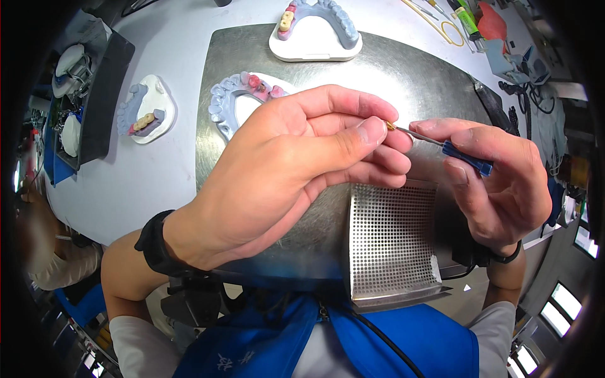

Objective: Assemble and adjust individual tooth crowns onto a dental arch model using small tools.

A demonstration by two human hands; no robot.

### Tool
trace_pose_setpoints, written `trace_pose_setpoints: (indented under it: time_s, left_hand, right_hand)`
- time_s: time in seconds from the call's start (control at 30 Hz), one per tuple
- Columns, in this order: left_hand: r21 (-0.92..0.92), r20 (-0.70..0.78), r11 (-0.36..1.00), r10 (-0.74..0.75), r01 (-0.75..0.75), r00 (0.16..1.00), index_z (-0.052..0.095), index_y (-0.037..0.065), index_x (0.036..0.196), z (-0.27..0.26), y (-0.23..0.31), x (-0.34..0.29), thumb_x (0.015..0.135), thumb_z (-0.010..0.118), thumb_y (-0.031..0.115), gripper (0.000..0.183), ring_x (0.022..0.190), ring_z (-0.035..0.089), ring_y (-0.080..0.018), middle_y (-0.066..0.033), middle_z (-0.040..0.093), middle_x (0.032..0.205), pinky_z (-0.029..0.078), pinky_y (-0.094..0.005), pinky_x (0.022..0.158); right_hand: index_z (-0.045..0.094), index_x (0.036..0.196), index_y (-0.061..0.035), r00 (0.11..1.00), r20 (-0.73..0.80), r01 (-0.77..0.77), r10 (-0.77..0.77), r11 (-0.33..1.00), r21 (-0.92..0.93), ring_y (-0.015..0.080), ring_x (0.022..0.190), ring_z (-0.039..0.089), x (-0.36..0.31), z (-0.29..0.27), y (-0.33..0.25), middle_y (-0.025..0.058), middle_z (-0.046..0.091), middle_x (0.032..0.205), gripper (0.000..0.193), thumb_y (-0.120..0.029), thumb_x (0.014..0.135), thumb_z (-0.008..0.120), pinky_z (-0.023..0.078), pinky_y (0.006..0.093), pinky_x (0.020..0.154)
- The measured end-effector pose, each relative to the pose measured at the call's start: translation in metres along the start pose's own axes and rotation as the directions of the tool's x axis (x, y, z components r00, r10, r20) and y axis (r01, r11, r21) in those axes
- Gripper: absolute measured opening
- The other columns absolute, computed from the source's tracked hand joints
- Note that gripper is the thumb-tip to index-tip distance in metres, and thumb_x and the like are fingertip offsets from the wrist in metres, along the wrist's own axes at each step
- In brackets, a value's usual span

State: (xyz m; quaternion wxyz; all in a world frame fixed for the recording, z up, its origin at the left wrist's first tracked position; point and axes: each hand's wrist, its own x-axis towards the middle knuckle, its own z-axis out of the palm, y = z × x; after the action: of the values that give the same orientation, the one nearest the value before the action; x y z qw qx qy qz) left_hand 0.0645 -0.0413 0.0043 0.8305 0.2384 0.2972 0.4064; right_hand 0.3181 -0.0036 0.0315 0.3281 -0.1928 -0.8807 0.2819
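Between thumb and index finger, my left hand (302, 148) pinches a tiny gold-coloured piece (390, 126); the fingertips cover most of it, so its kind does not show. My right hand (507, 176) is closed on a small screwdriver (465, 157) with a blue handle and a thin metal shaft. The shaft's tip meets the gold piece. Behind my left hand, partly hidden by it, lies a grey dental model (220, 104) with pink gum parts. Below both hands sits a curved perforated metal tray (394, 239).
A second dental model (315, 41) stands on the far part of the metal plate (246, 50), a third (148, 110) on the white table at left. A dark bin (110, 94) with tools is at far left. A cable and a grey device (520, 66) lie far right.
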Motion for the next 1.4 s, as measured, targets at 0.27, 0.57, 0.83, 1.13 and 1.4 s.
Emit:
trace_pose_setpoints:
  time_s: [0.27, 0.57, 0.83, 1.13, 1.4]
  left_hand:
    - [-0.028, 0.032, 0.999, 0.016, -0.015, 0.999, 0.052, -0.005, 0.134, -0.002, -0.002, -0.001, 0.108, 0.057, 0.017, 0.034, 0.102, 0.072, -0.0226, -0.0174, 0.067, 0.118, 0.059, -0.0349, 0.097]
    - [-0.035, 0.027, 0.999, 0.025, -0.024, 0.999, 0.051, -0.006, 0.134, -0.001, -0.001, 0.001, 0.108, 0.056, 0.016, 0.034, 0.104, 0.072, -0.0230, -0.0185, 0.067, 0.119, 0.060, -0.0344, 0.098]
    - [-0.007, 0.004, 0.999, 0.053, -0.053, 0.999, 0.056, -0.007, 0.131, 0.001, 0.000, 0.001, 0.108, 0.055, 0.013, 0.031, 0.105, 0.072, -0.0221, -0.0172, 0.068, 0.116, 0.059, -0.0342, 0.098]
    - [0.117, 0.021, 0.992, 0.051, -0.053, 0.998, 0.059, -0.006, 0.134, -0.001, -0.001, -0.002, 0.106, 0.058, 0.012, 0.033, 0.094, 0.066, -0.0144, -0.0118, 0.067, 0.108, 0.058, -0.0326, 0.087]
    - [0.199, 0.052, 0.979, 0.035, -0.044, 0.998, 0.061, -0.006, 0.132, -0.003, -0.004, 0.000, 0.106, 0.059, 0.014, 0.032, 0.089, 0.065, -0.0130, -0.0110, 0.067, 0.104, 0.057, -0.0321, 0.084]
  right_hand:
    - [0.050, 0.120, 0.0098, 1.000, 0.002, -0.022, 0.022, 0.999, 0.044, 0.0435, 0.101, 0.074, -0.004, 0.004, -0.002, 0.0380, 0.069, 0.109, 0.025, 0.010, 0.097, 0.058, 0.062, 0.0474, 0.091]
    - [0.049, 0.122, 0.0097, 1.000, 0.001, -0.031, 0.031, 1.000, -0.006, 0.0423, 0.104, 0.073, -0.003, 0.005, -0.003, 0.0392, 0.068, 0.112, 0.025, 0.010, 0.099, 0.057, 0.061, 0.0460, 0.093]
    - [0.049, 0.122, 0.0110, 1.000, 0.017, 0.011, -0.010, 0.999, -0.033, 0.0435, 0.104, 0.073, -0.005, 0.003, 0.001, 0.0384, 0.068, 0.112, 0.023, 0.009, 0.100, 0.055, 0.061, 0.0477, 0.093]
    - [0.055, 0.123, 0.0083, 0.960, -0.092, -0.238, 0.265, 0.943, 0.233, 0.0319, 0.100, 0.073, -0.005, 0.005, -0.004, 0.0238, 0.068, 0.106, 0.025, -0.011, 0.108, 0.051, 0.064, 0.0423, 0.082]
    - [0.056, 0.123, 0.0080, 0.940, -0.130, -0.264, 0.316, 0.912, 0.314, 0.0287, 0.097, 0.073, -0.007, 0.014, -0.002, 0.0215, 0.068, 0.106, 0.024, -0.010, 0.107, 0.053, 0.064, 0.0394, 0.081]
